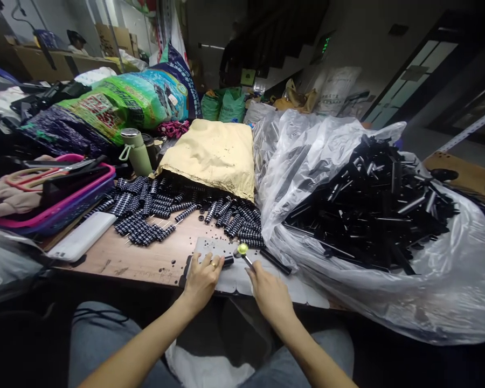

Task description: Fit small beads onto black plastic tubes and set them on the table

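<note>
My left hand (203, 277), with a ring on one finger, presses a short black tube (228, 261) down on a grey plate (226, 283) at the table's front edge. Its fingers are closed over the tube and cover part of it. In my right hand (270, 291) is the handle of a small hammer (242, 250) with a yellow-green face. The hammer head is just right of the tube's end, and I cannot tell if they touch. Right of the hammer lies a longer black tube (275, 261).
Ribbed black-and-white rollers (145, 235) lie in heaps behind the plate, beside a beige sack (214, 151). At right, a clear plastic bag (299, 178) holds many black parts (372, 215). A white box-like object (83, 237), pink basket (64, 199) and green flask (135, 153) stand left.
</note>
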`<state>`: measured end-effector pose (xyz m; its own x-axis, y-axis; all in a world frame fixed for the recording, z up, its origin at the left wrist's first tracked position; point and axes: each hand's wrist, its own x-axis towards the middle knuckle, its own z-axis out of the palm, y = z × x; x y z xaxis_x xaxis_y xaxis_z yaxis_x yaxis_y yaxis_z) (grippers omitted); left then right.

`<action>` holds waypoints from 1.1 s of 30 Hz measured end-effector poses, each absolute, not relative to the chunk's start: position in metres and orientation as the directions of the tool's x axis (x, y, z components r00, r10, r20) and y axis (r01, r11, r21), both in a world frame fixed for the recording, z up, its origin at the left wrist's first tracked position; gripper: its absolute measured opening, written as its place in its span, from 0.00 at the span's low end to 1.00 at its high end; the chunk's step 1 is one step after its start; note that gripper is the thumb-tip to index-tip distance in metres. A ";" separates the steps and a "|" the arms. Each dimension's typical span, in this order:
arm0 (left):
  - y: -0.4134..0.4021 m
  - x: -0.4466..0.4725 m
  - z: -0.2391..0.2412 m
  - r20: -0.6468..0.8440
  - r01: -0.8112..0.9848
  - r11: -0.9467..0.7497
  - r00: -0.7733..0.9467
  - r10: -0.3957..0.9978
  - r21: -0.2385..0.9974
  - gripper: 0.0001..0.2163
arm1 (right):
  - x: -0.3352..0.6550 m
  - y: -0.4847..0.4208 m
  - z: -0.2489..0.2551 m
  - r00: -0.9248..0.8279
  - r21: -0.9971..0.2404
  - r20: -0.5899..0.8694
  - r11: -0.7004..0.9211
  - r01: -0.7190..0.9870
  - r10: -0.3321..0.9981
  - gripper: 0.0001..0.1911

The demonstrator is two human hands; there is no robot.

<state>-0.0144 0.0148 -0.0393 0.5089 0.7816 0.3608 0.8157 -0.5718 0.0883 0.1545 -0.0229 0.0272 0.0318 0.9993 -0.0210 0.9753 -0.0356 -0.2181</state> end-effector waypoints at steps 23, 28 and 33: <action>0.087 -0.033 0.010 0.097 0.936 -0.193 0.172 0.980 0.295 0.16 | 0.160 -0.002 -0.012 0.033 0.010 0.106 -0.035 0.999 0.994 0.17; 0.172 -0.061 0.009 0.115 0.977 -0.128 0.109 0.987 0.169 0.13 | 0.164 0.000 -0.019 -0.068 -0.057 0.308 0.090 0.994 0.949 0.13; 0.174 -0.066 0.009 0.147 0.965 -0.233 0.215 0.966 0.123 0.17 | 0.213 0.026 0.029 0.002 -0.151 0.619 0.117 0.982 0.786 0.10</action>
